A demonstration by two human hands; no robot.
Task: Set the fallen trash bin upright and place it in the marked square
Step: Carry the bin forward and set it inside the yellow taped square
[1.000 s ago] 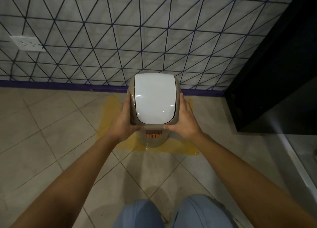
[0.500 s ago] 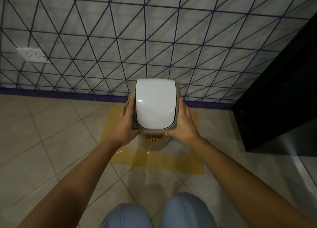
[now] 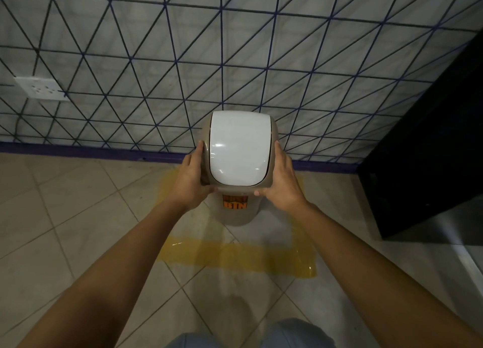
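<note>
Beige plastic trash bin [image 3: 240,211] with white swing lid [image 3: 240,150] stands upright inside the yellow taped square [image 3: 235,256], near the wall. My left hand [image 3: 192,183] and right hand [image 3: 283,184] clasp its top from both sides. Uprighting appears done; whether the base rests on the floor I cannot tell, and only the release seems to remain.

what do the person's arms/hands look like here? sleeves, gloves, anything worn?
Both arms are bare from hand to as far up as the frame shows: no sleeves in view. The left hand and right hand carry no gloves, and no rings, watch or wristband are visible. No markings show. At the bottom edge, light blue trousers cover the knees.
</note>
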